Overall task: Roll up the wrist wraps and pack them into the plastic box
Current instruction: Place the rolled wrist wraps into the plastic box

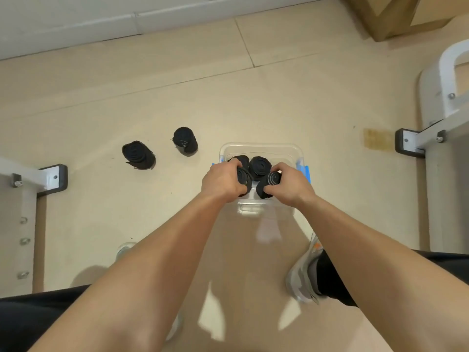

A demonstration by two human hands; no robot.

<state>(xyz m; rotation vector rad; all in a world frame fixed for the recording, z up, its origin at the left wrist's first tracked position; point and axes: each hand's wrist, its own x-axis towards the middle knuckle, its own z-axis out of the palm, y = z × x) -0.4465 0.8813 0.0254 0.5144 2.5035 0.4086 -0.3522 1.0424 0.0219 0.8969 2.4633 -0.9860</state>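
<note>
A: Hands?
B: I see the left hand (223,180) with its fingers curled round one rolled wrap (245,180). The right hand (291,185) has fingers and thumb clamped on a second rolled wrap (270,184). Both wraps are over the plastic box (261,146).
A: Box contents?
B: The third roll (258,166) sits between the two sets of fingertips, just beyond them. The fourth roll (242,160) is just past the left fingers, partly hidden. It's probably standing on end, but I can't confirm.
A: Outside?
B: Two are on the floor, well left of the left fingers: the nearer roll (138,154) and the farther roll (185,141). They're apart, with no hand on either.
</note>
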